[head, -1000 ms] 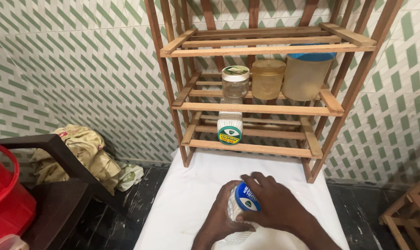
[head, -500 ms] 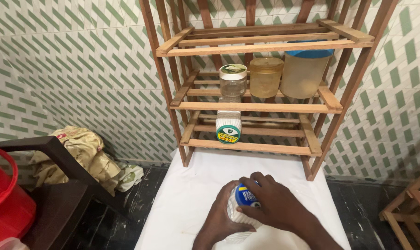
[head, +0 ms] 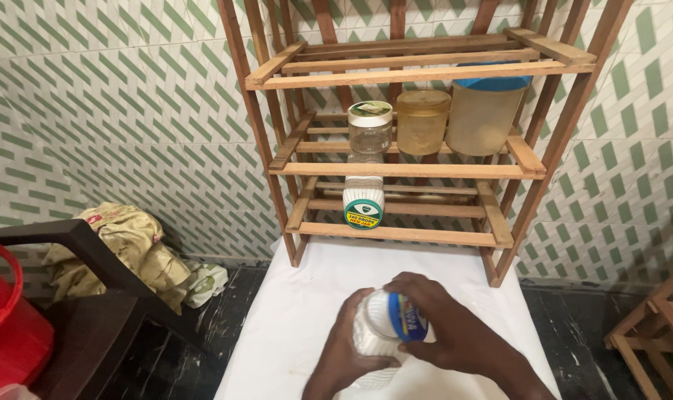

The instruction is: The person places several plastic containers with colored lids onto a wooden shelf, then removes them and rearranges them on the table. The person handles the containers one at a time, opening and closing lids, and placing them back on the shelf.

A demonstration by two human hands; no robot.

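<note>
Low in the head view, both my hands hold a white ribbed plastic jar over a white table top. My left hand wraps the jar's body. My right hand grips its blue lid from the right. Behind stands a wooden rack. A matching white jar with a green lid lies on its side on the lower shelf.
The middle shelf carries a clear glass jar, a yellowish jar and a large tub with a blue lid. To the left are a dark wooden chair, crumpled cloth and a red bucket. Green patterned tiles cover the wall.
The jar has tilted in my hands, and my right hand has shifted a little around the blue lid. The rack and its jars stay put.
</note>
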